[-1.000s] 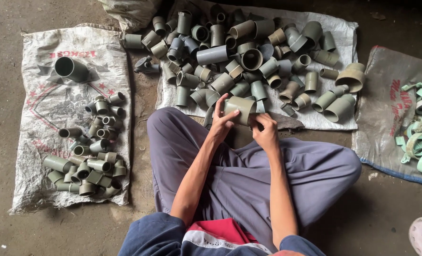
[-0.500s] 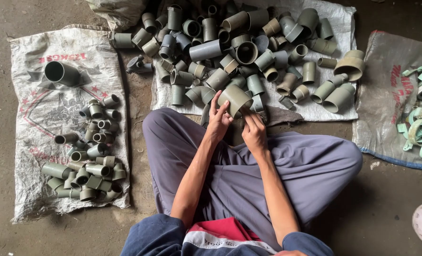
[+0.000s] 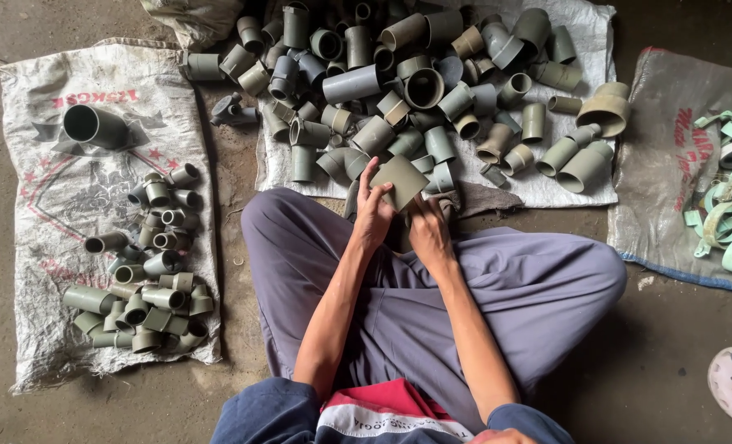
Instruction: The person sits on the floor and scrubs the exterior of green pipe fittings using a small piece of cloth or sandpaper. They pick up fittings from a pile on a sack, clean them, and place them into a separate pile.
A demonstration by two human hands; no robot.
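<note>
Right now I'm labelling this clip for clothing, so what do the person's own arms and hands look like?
Both arms are bare from above the elbow down: no gloves, watch, rings or bands show on the left hand or the right hand. The dark blue short sleeves end at the upper arms. The shirt front has a red panel and a white stripe.

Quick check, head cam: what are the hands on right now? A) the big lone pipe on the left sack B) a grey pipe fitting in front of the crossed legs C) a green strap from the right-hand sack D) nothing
B: the left hand grips a grey pipe fitting just ahead of the crossed legs, with the right hand right beside it, below the fitting.
</note>
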